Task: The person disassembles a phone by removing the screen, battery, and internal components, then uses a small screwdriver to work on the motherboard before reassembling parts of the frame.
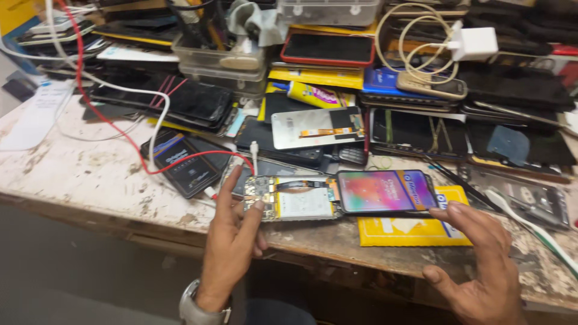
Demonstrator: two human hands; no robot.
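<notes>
While hands (361, 253) flank opened phone (289, 201), clutter (337, 78) behind

A worn, paint-flecked workbench (72, 165) carries an opened phone (289, 198) near its front edge, a lit screen (385, 191) just beside it, stacked handsets (180, 102) behind.

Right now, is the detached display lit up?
Yes. The display shows a bright multicoloured picture while lying beside the opened phone body, with the right hand near its edge and the left hand touching the body.
</notes>
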